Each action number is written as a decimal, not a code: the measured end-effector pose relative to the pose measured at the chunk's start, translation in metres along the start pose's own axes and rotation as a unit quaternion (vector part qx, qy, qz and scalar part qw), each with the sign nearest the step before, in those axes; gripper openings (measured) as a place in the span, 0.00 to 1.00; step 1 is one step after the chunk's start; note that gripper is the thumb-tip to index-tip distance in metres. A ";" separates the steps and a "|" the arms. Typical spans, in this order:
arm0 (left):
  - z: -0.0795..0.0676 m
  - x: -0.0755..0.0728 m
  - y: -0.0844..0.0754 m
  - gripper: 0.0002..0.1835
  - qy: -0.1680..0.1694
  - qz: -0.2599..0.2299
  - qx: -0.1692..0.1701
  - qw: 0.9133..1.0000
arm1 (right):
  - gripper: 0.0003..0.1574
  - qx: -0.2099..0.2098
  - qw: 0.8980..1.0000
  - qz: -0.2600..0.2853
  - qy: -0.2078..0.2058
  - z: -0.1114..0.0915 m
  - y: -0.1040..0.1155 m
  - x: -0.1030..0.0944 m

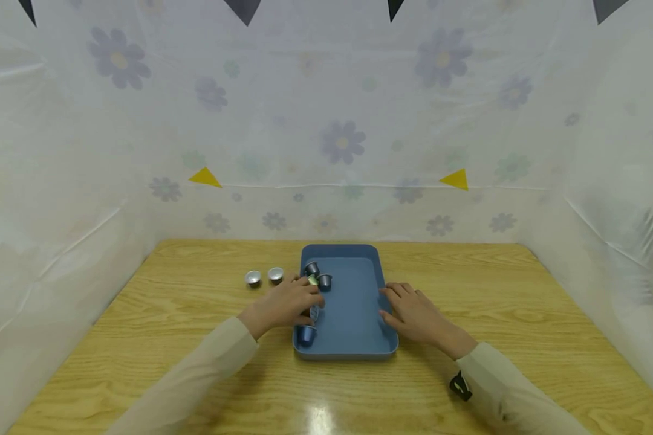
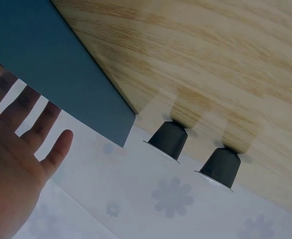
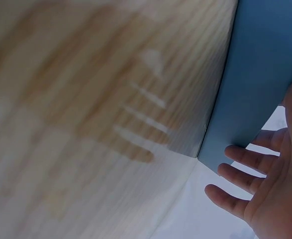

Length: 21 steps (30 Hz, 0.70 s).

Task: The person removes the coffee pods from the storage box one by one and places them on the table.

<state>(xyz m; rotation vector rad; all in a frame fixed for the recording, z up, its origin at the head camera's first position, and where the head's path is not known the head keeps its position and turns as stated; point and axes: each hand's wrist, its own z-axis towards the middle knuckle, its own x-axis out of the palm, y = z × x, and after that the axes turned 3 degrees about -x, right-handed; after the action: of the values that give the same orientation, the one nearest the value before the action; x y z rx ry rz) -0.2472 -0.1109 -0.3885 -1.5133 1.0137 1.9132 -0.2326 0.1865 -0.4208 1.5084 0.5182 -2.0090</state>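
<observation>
A blue tray (image 1: 354,302) lies lengthwise on the table. My left hand (image 1: 284,302) reaches over its left rim, fingers spread, beside several coffee capsules. Two dark capsules (image 1: 324,281) and a pale green lid (image 1: 312,280) show past its fingertips, and a blue capsule (image 1: 306,335) sits below the thumb. Another capsule (image 1: 314,313) is partly hidden between thumb and fingers; a firm hold on it is not visible. At the right rim, my right hand (image 1: 418,314) has its fingers extended and apart, fingertips at the tray wall (image 3: 255,74).
Two capsules (image 1: 275,275) stand lid up on the wooden table (image 1: 196,302) left of the tray; the left wrist view shows their dark bodies (image 2: 220,167). White flowered sheeting (image 1: 343,145) rises behind and at both sides. A black band (image 1: 460,386) is on the right sleeve.
</observation>
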 end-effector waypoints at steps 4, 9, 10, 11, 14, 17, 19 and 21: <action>0.000 0.000 0.000 0.20 -0.007 0.004 0.002 1.000 | 0.28 0.000 1.000 0.001 -0.002 0.000 0.000 0.000; 0.000 -0.001 0.000 0.20 -0.010 0.003 0.006 1.000 | 0.28 0.001 1.000 0.001 -0.001 0.000 -0.001 0.001; 0.000 -0.001 0.000 0.20 -0.009 0.004 0.006 1.000 | 0.28 0.001 1.000 0.001 0.000 0.000 -0.001 0.001; 0.000 -0.001 0.000 0.20 -0.008 0.004 0.005 1.000 | 0.28 0.001 1.000 0.000 0.001 0.000 -0.001 0.001; 0.000 -0.001 0.000 0.20 -0.005 0.005 0.004 1.000 | 0.28 0.001 1.000 -0.002 0.002 0.000 -0.001 0.001; 0.000 -0.001 0.000 0.19 -0.003 0.003 0.004 1.000 | 0.28 -0.001 1.000 -0.002 0.000 0.000 -0.001 0.001; 0.000 -0.001 0.000 0.19 0.000 0.002 0.003 1.000 | 0.28 -0.002 1.000 -0.001 -0.001 0.000 -0.001 0.001; 0.000 -0.001 0.000 0.19 0.003 0.000 0.002 1.000 | 0.28 -0.003 1.000 0.001 -0.003 0.000 -0.001 0.001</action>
<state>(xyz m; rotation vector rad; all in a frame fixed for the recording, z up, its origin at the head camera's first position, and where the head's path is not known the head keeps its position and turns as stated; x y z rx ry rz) -0.2468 -0.1104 -0.3876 -1.5163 1.0207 1.9070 -0.2331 0.1870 -0.4217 1.4994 0.5198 -2.0075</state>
